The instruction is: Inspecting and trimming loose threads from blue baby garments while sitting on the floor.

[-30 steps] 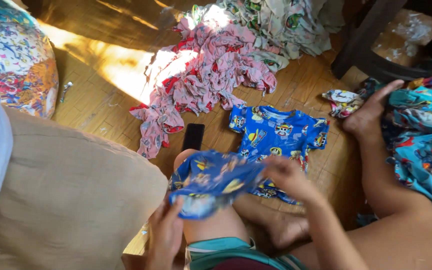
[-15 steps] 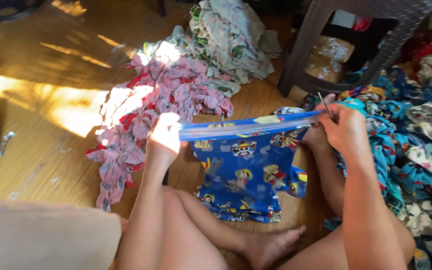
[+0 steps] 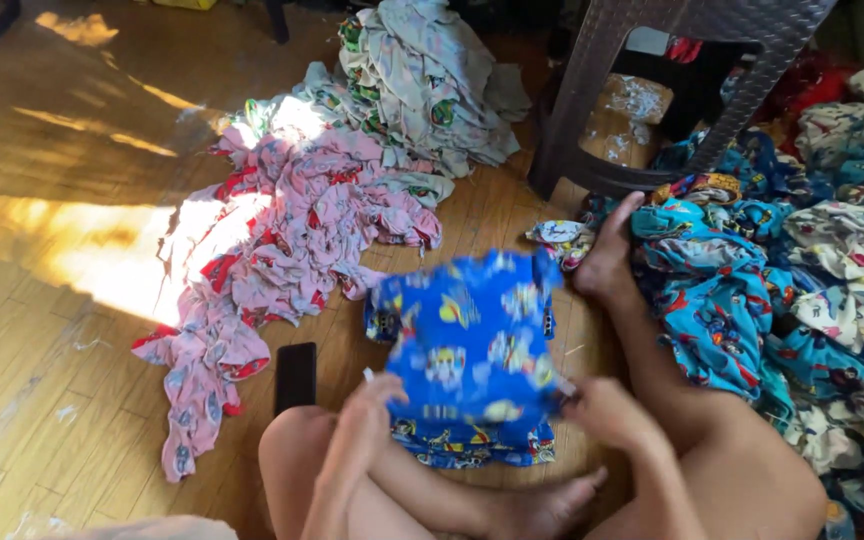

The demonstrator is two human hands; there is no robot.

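Note:
I sit cross-legged on a wooden floor. My left hand (image 3: 367, 415) and my right hand (image 3: 607, 410) each grip a lower corner of a small blue printed garment (image 3: 477, 335), held up and blurred with motion. Below it, flat on the floor, lies another blue printed garment (image 3: 472, 445), mostly covered by the held one. My right foot (image 3: 607, 265) rests by the colourful heap at the right.
A pile of pink and red clothes (image 3: 292, 250) spreads to the left, a pale printed pile (image 3: 422, 85) lies behind. A heap of blue and multicoloured clothes (image 3: 802, 290) fills the right. A dark plastic stool (image 3: 672, 90) stands at the back. A black phone (image 3: 296, 377) lies by my knee.
The blue garment, stretched wide by its waistband half a second ago, now hangs lower and closer to me. My hands have dropped toward my lap and come nearer together.

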